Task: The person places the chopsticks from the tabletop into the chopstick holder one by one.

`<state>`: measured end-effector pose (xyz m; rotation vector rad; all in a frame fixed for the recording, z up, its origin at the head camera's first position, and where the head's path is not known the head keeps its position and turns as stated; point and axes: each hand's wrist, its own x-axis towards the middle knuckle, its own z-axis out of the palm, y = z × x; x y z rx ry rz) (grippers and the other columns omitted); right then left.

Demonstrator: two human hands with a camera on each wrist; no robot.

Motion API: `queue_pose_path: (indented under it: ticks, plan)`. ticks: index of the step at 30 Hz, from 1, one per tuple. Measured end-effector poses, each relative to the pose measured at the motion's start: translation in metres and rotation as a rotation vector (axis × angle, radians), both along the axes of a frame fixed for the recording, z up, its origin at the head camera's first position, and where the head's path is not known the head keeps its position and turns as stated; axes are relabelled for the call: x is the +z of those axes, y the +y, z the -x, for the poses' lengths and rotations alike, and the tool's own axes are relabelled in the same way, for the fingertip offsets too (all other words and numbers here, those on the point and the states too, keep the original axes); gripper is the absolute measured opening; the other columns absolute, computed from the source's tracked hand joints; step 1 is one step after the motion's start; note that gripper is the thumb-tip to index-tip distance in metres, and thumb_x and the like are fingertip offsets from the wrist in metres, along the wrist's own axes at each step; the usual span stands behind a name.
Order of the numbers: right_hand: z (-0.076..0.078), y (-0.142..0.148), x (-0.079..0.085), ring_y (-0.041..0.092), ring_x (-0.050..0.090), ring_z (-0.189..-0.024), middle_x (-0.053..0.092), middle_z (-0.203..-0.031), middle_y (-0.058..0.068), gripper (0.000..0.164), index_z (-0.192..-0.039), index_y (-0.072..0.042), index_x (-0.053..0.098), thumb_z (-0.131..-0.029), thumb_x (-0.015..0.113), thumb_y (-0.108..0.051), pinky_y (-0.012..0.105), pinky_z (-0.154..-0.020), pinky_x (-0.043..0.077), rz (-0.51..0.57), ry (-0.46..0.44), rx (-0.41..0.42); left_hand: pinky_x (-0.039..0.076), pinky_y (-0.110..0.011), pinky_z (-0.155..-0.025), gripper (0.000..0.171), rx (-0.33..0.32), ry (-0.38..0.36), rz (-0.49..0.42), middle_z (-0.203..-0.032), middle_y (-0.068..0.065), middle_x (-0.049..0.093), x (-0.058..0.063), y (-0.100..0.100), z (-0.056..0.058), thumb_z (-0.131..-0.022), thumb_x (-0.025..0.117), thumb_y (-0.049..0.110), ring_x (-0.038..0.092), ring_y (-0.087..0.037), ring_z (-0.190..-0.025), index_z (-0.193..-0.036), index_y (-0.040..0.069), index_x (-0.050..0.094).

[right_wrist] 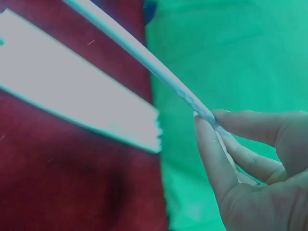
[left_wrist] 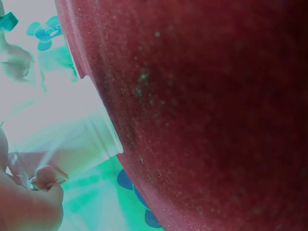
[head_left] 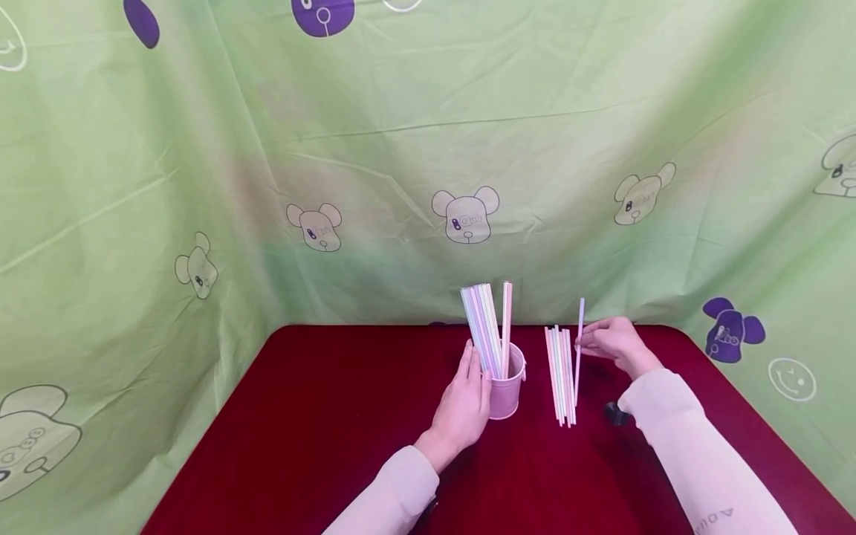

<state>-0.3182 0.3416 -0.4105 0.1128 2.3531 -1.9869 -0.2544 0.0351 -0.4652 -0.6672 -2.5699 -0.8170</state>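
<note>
A small pink bucket (head_left: 504, 400) stands on the table with several pastel straws (head_left: 483, 327) leaning in it, plus a pinkish pair (head_left: 506, 319) at its right. My left hand (head_left: 460, 409) holds the bucket from its left side; in the left wrist view the thumb (left_wrist: 33, 207) lies by the bucket's rim and handle lug. Pinched between the thumb and fingers of my right hand (head_left: 614, 343) is one lilac straw (head_left: 581, 312), its upper end standing above the fingers. Just left of it, a row of loose straws (head_left: 560, 377) lies on the table.
The dark red table (head_left: 321, 416) has green printed cloth (head_left: 374, 148) hanging behind it and at both sides. A small dark object (head_left: 616, 414) shows beneath the right wrist. The right wrist view shows the loose straws as an overexposed pale block.
</note>
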Motion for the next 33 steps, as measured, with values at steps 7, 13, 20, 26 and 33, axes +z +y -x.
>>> queue_pose_path:
  ticks: [7,13,20,26,33]
  plan:
    - [-0.002,-0.014,0.029,0.011,0.068,-0.073,0.068,-0.078,0.005,0.036,-0.116,0.024,0.041,-0.088,0.057,0.007,0.031,-0.078,0.054,0.093,0.120,0.001,0.041,-0.033,-0.100,0.054,0.000,0.003,-0.007,-0.156,-0.011,0.014,0.001,0.000,-0.001,-0.103,0.028,0.032,0.038,-0.021,-0.132,-0.148,0.002,0.024]
    - [-0.007,-0.036,0.050,0.019,0.069,-0.074,0.069,-0.078,0.006,0.031,-0.110,0.020,0.050,-0.087,0.062,0.003,0.033,-0.075,0.054,0.166,0.275,-0.028,0.042,-0.034,-0.100,0.053,0.000,0.016,-0.005,-0.155,-0.013,0.017,0.001,0.001,-0.002,-0.103,0.028,0.031,0.038,-0.022,-0.132,-0.147,0.001,0.025]
    - [-0.011,-0.058,0.072,0.022,0.070,-0.071,0.069,-0.079,0.011,0.020,-0.100,0.012,0.058,-0.083,0.067,0.004,0.037,-0.072,0.053,0.209,0.398,-0.035,0.043,-0.035,-0.099,0.053,0.001,0.033,-0.008,-0.155,-0.014,0.017,0.003,0.001,-0.003,-0.103,0.028,0.030,0.040,-0.023,-0.131,-0.146,-0.001,0.027]
    - [-0.012,-0.071,0.077,0.022,0.070,-0.069,0.068,-0.079,0.013,0.034,-0.108,0.024,0.050,-0.083,0.065,0.006,0.037,-0.072,0.053,0.209,0.442,-0.038,0.040,-0.033,-0.101,0.053,0.007,0.017,0.000,-0.156,-0.009,0.012,0.002,0.001,-0.002,-0.103,0.027,0.031,0.037,-0.020,-0.133,-0.147,0.001,0.025]
    - [-0.006,-0.080,0.063,0.022,0.069,-0.070,0.066,-0.080,0.012,0.026,-0.103,0.017,0.054,-0.083,0.066,0.004,0.037,-0.072,0.054,0.109,0.446,-0.037,0.040,-0.033,-0.101,0.054,0.005,0.001,-0.001,-0.156,-0.011,0.014,0.001,0.001,-0.002,-0.103,0.026,0.032,0.036,-0.020,-0.133,-0.148,0.002,0.024]
